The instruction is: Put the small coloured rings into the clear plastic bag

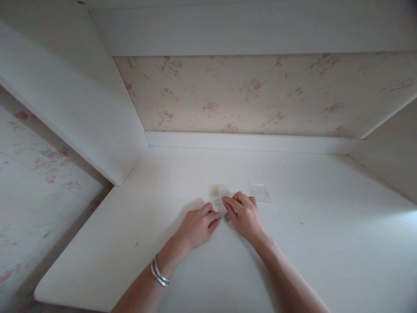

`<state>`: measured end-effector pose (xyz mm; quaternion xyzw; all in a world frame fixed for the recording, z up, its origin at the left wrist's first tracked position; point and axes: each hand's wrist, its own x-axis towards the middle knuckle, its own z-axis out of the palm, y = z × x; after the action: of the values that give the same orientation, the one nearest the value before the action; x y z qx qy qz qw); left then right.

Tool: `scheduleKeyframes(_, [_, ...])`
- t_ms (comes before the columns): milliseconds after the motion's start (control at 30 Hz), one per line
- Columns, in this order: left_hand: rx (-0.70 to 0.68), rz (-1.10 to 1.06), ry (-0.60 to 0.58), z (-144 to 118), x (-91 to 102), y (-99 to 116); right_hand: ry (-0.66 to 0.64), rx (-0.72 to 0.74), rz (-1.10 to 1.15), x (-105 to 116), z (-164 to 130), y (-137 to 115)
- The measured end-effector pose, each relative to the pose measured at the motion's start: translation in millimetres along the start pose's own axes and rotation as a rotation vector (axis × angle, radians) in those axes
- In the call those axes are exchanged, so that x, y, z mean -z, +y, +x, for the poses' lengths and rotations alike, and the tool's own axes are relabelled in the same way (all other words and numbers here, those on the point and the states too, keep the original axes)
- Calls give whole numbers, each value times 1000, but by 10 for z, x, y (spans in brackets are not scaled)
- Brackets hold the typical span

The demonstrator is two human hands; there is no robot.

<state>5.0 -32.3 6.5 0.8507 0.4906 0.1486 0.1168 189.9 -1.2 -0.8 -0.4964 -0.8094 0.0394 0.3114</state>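
Observation:
A small clear plastic box [213, 186] lies on the white desk in front of my hands, with a small yellowish item [215, 190] in its far part. My left hand [198, 225] is closed in a pinch just in front of the box; a tiny dark bit shows at its fingertips, too small to name. My right hand [245, 217] is also pinched, its fingertips over the right side of the box. What it holds, if anything, cannot be made out. Under its fingers sits a small greyish round thing [227, 216], partly hidden.
A flat clear plastic piece, like a lid [259, 192], lies right of the box. The desk [169, 174] has a white side panel [107, 143] at left and a low back strip [247, 141]. A small dark mark [137, 244] shows left of my left forearm.

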Motion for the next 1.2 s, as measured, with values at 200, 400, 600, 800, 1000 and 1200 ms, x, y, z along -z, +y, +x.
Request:
scheduleKeyframes(200, [-3, 11, 14, 2, -34, 5, -52, -4, -45, -20, -3, -4])
scheduleKeyframes(400, [31, -110, 49, 6, -25, 5, 23, -32, -12, -23, -2, 10])
scheduleKeyframes(600, [104, -280, 188, 50, -24, -6, -52, 24, 49, 43, -9, -24])
scheduleKeyframes(800, [183, -281, 334, 168, -94, -49, -216, 205, 45, 106, -26, -112])
scheduleKeyframes(1000, [232, -204, 309, 224, -145, -53, -282, 224, 14, 107, -31, -130])
scheduleKeyframes(1200, [216, -183, 261, 213, -117, -37, -308, 240, 21, 104, -24, -134])
